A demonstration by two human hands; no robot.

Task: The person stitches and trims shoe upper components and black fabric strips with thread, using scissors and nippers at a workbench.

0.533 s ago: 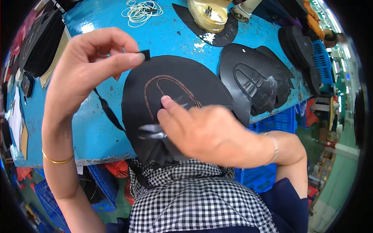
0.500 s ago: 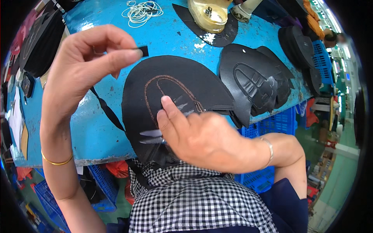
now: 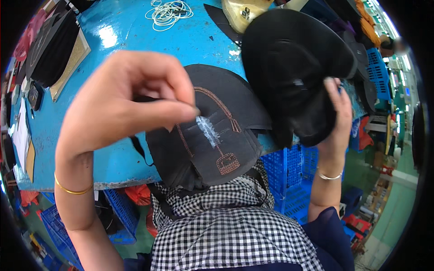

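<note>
Left hand (image 3: 124, 101), grip pinched on a narrow black strap (image 3: 139, 148), hovers over a rounded black panel (image 3: 235, 95) with brown stitching. Right of the panel, the right hand (image 3: 337, 122) grasps a curved, glossy black piece (image 3: 287, 63); beneath the panel is a blue bench (image 3: 113, 165).

Bright scene, white glare on the blue tabletop (image 3: 131, 40) (strip lamps (image 3: 389, 29) far right), fisheye-bent edges
</note>
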